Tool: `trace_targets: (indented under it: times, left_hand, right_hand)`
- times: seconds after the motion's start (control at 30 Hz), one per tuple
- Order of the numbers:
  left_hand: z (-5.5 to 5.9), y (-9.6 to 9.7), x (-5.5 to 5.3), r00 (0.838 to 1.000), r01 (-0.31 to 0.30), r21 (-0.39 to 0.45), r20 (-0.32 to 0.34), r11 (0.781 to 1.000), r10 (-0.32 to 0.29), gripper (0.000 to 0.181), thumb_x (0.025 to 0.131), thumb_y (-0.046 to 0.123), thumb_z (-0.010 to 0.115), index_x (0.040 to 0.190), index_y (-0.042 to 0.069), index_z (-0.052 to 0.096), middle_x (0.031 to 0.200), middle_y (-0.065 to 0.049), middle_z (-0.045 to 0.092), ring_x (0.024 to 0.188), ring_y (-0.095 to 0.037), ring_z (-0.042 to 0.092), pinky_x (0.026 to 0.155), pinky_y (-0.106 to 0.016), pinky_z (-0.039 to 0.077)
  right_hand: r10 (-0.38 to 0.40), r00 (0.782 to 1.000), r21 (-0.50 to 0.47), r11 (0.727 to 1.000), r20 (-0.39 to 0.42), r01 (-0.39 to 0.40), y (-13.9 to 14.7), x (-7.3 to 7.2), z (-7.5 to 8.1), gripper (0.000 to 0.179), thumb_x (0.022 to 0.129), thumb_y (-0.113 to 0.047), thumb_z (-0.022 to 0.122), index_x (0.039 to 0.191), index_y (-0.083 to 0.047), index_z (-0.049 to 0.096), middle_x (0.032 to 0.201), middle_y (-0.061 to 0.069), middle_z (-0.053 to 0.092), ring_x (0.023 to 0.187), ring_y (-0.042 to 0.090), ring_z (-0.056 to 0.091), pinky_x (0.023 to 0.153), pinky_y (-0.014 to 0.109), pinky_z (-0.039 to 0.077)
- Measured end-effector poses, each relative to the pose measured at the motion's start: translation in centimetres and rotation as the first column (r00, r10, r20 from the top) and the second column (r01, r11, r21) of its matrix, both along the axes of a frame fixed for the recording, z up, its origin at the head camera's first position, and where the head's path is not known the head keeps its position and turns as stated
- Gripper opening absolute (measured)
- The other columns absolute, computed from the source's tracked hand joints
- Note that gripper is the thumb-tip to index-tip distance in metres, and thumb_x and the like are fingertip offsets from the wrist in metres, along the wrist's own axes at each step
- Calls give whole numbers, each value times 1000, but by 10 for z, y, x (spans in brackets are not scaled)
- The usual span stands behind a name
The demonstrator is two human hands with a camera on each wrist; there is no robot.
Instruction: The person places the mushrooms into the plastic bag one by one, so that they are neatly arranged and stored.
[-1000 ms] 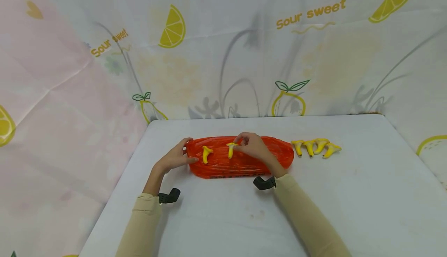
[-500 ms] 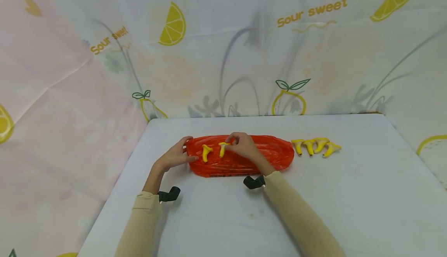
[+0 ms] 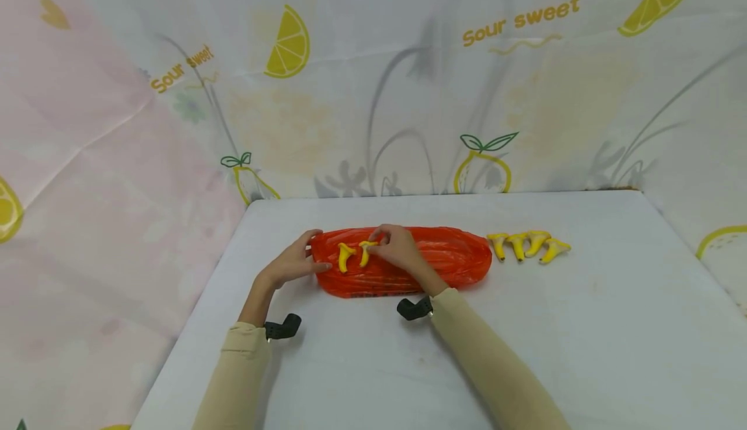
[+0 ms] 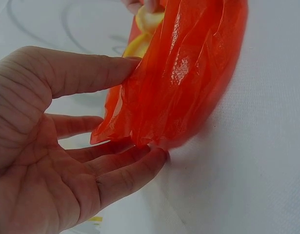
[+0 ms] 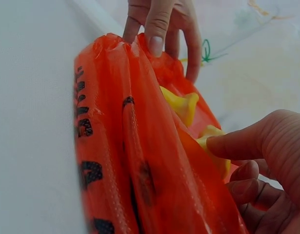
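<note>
A red plastic bag, crinkled and lying lengthwise, occupies the middle of the white table. My left hand grips its left end; the left wrist view shows the thumb along the bag's edge and the fingers bent beneath it. With thumb and fingers, my right hand pinches a yellow trumpet-shaped mushroom over the bag, partly hidden by the fingers. Close to its left, a similar yellow mushroom lies on the bag. Black print runs along the bag's near side in the right wrist view.
Several more yellow mushrooms lie in a row on the table, right of the bag. A lemon-printed cloth hangs behind the table's back edge. Black wrist cameras sit below both hands.
My right hand has moved left across the bag with the pinched mushroom, bringing it close to the mushroom lying there. The left hand has stayed at the bag's left end.
</note>
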State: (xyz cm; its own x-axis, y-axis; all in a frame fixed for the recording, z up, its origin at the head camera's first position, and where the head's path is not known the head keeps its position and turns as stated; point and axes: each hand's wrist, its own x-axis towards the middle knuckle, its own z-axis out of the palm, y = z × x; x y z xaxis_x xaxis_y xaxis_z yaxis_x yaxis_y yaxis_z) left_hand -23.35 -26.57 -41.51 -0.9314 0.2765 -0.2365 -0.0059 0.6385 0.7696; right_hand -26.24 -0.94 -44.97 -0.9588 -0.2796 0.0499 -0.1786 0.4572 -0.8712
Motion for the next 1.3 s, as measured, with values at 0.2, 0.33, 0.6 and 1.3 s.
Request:
trace_targets:
  times: [0.2,0.33,0.6,1.3]
  left_hand:
    - [1,1,2,1000,-9,-1,8,1000,9,81,86,21,73,150,4,27,148,-22,39,134,-45,39,101,-57,43]
    - [0,0,1,1000,-3,6,2,1000,3,81,86,20,73,150,3,27,147,-22,39,133,-45,39,101,-57,43]
    - [-1,0,1,1000,-14,-5,6,1000,14,82,86,21,74,150,4,26,148,-22,39,133,-45,39,101,-56,43]
    - [-3,-2,-1,1000,-4,7,3,1000,4,83,86,22,74,150,4,25,148,-23,38,134,-46,39,101,-57,43]
  right_hand:
    - [5,1000,4,1000,6,-5,-5,1,0,18,86,-19,77,99,-8,70,65,3,52,57,15,45,52,23,36]
    - [8,1000,7,1000,14,-8,-7,2,2,19,87,-21,76,100,-8,69,65,3,50,57,16,45,52,24,36]
    - [20,1000,19,1000,2,-20,-11,3,3,19,87,-21,77,99,-9,70,62,2,49,55,15,45,50,23,35]
    - [48,999,202,979,-25,-42,15,4,19,27,87,-27,76,110,-14,73,70,2,55,61,19,50,51,25,39]
